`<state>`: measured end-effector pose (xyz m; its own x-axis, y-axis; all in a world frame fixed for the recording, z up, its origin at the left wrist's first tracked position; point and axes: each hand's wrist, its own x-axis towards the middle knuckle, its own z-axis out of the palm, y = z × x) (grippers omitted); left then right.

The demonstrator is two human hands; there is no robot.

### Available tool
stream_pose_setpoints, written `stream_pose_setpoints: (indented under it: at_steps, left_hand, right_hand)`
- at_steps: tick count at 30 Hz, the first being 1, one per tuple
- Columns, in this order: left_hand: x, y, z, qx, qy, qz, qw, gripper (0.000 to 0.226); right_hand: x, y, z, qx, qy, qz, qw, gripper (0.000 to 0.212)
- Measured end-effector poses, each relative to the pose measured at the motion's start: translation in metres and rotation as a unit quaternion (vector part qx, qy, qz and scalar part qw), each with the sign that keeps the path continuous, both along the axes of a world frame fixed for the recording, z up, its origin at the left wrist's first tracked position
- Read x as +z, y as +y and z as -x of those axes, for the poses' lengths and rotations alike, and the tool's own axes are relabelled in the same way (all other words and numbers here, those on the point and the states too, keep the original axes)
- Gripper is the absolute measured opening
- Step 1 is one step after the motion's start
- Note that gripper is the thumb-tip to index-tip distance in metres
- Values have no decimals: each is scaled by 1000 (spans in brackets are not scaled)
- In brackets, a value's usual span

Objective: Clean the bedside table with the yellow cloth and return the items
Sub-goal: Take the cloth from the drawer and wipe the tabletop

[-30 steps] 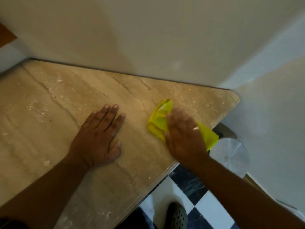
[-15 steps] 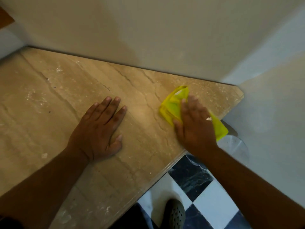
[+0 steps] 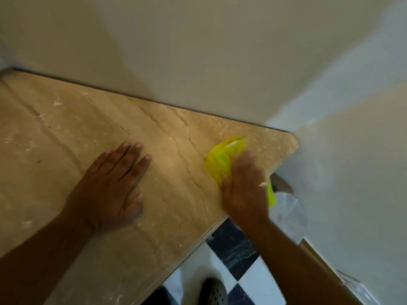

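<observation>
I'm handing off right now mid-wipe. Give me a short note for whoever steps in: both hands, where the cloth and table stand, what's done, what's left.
Left hand: flat, fingers straight, resting on the bedside table top, holding nothing.
Right hand: pressing the yellow cloth on the top near the right corner; it is motion-blurred, so exact finger grip is unclear.
Done: wiping is under way at the right end.
Left: pale specks and smears show across the left part of the top; wipe there. No items to return are in view, so that step is not yet done.
Below the corner: a round metal object on the checkered floor.
</observation>
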<state>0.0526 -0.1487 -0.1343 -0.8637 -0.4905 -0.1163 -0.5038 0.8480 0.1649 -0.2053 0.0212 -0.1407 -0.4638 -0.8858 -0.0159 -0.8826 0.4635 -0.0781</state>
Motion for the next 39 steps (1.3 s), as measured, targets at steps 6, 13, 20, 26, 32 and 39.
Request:
stream_pose_setpoints:
  at_steps: [6, 13, 20, 26, 32, 39]
  left_hand:
    - [-4, -1, -2, -6, 1, -2, 1000, 84]
    - [-7, -2, -3, -5, 35, 6, 999, 82]
    - [-12, -1, -1, -11, 29, 19, 999, 84]
    - [-12, -1, -2, -13, 35, 14, 999, 84]
    - [-15, -2, -2, -13, 34, 25, 999, 83]
    - [-12, -3, -1, -11, 26, 8, 1000, 84]
  right_hand:
    - [5, -45, 42, -382, -120, 62, 914, 66]
    - [3, -15, -36, -293, -135, 86, 943, 68]
    - [7, -45, 61, -475, -212, 126, 844, 72]
    - [-2, -21, 0, -370, -181, 109, 904, 72]
    - [3, -53, 58, -436, -130, 65, 888, 74]
    - [-3, -39, 49, -297, -45, 27, 954, 67]
